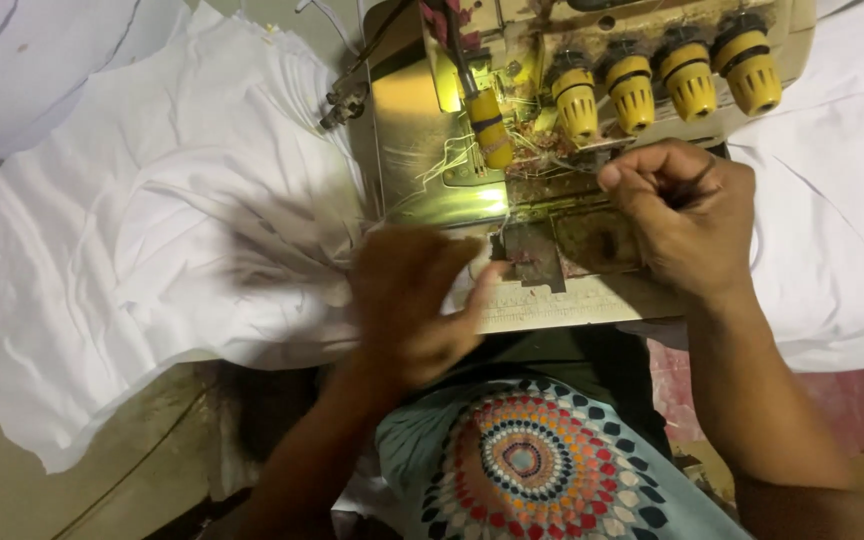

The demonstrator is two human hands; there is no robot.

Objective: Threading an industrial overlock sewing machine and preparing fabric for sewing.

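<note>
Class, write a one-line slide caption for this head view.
Right hand pinches tweezers at a sewing machine; blurred left hand beside white cloth.

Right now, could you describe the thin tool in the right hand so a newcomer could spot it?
Start at the sewing machine with four yellow knobs. Just below them, the right hand pinches a slim dark metal tool, possibly tweezers. It is the only thin dark metal piece held in fingers there.

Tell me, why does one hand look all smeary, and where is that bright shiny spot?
In the head view, the left hand is smeared by motion blur, and so is the white cloth beside it. The right hand, pinching a thin dark tool, looks sharp. The bright glare sits on the sewing machine bed under its lamp, near the yellow knobs; the bottom corners are dim.
</note>
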